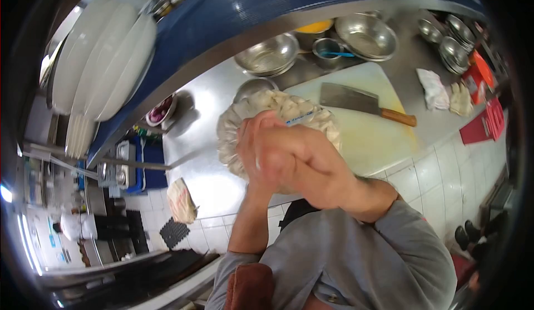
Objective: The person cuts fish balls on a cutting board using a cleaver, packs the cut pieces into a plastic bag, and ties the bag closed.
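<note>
My left hand (253, 153) and my right hand (308, 162) are pressed together in front of my chest, close to the camera. The right hand's fingers are curled against the left, and both look closed. Anything between them is hidden. Just behind them a clear plastic bag (229, 129) full of pale, cream-coloured pieces sits on the steel table (189, 118); I cannot tell whether the hands touch it. To its right a cleaver (350, 97) with a wooden handle lies on a white cutting board (367, 143).
Steel bowls (267, 54) and a small pot (327, 48) with a blue utensil stand at the back under a blue shelf (222, 18). White plates (103, 57) are stacked upper left. Cloths (434, 89) lie at right, a folded bag (181, 201) at the left edge. A person (83, 226) stands far left.
</note>
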A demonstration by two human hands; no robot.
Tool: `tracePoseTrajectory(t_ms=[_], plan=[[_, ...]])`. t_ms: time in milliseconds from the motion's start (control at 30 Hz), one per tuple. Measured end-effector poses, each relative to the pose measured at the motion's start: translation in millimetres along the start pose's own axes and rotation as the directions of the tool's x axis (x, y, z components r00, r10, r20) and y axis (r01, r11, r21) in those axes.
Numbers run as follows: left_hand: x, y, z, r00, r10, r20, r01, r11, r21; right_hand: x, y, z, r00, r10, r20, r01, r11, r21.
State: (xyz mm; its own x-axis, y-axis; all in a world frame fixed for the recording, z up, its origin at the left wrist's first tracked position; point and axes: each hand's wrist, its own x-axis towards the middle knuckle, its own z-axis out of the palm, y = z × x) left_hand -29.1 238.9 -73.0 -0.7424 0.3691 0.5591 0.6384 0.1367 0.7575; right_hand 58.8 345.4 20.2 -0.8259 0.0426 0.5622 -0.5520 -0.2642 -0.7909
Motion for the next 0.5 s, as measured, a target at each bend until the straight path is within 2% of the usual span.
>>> tracePoseTrajectory(t_ms=[33,100,133,167,200,267,333,367,400,467,500], plan=[[-3.8,-9.2,19.2,0.999,0.045,-0.003,-0.046,0.998,-0.043,-8.0,8.4,-8.5,1.0,-0.008,-0.028,0.007,1.0,-0.028],[-11.4,-27.5,57.9,0.991,0.136,-0.009,-0.136,0.982,-0.129,-20.6,19.5,-31.8,0.982,0.042,-0.187,-0.061,0.993,-0.1],[-25.9,-59.1,78.6,0.983,-0.036,0.178,0.043,0.998,-0.035,-33.1,28.4,-42.9,0.956,0.102,-0.274,-0.141,0.982,-0.126],[-32.9,-65.2,96.1,0.953,-0.115,0.279,0.119,0.993,0.002,-47.6,37.0,-57.9,0.918,0.156,-0.364,-0.222,0.964,-0.148],[-39.8,-71.1,113.6,0.907,-0.191,0.376,0.184,0.981,0.054,-66.0,44.8,-77.0,0.906,0.144,-0.399,-0.23,0.957,-0.178],[-48.4,-66.3,129.5,0.9,-0.039,0.434,-0.056,0.977,0.205,-105.2,51.8,-115.3,0.86,0.159,-0.485,-0.263,0.953,-0.153],[-39.8,-68.7,121.1,0.846,0.027,0.532,-0.07,0.996,0.062,-133.1,31.6,-145.7,0.85,0.148,-0.506,-0.325,0.903,-0.282],[-38.8,-64.3,112.4,0.802,0.126,0.584,-0.236,0.965,0.115,-148.5,20.9,-159.2,0.85,0.155,-0.503,-0.376,0.847,-0.376],[-36.9,-62.4,104.6,0.736,0.235,0.635,-0.407,0.903,0.138,-162.7,20.8,-170.8,0.828,0.237,-0.507,-0.446,0.827,-0.342],[-41.1,-74.5,95.4,0.7,0.216,0.68,-0.406,0.904,0.131,-190.8,63.6,-181.5,0.754,0.29,-0.59,-0.345,0.938,0.021],[-42.4,-84.7,96.6,0.696,0.211,0.686,-0.395,0.911,0.12,-188.4,55.4,-176.0,0.733,0.337,-0.591,-0.43,0.903,-0.017]])
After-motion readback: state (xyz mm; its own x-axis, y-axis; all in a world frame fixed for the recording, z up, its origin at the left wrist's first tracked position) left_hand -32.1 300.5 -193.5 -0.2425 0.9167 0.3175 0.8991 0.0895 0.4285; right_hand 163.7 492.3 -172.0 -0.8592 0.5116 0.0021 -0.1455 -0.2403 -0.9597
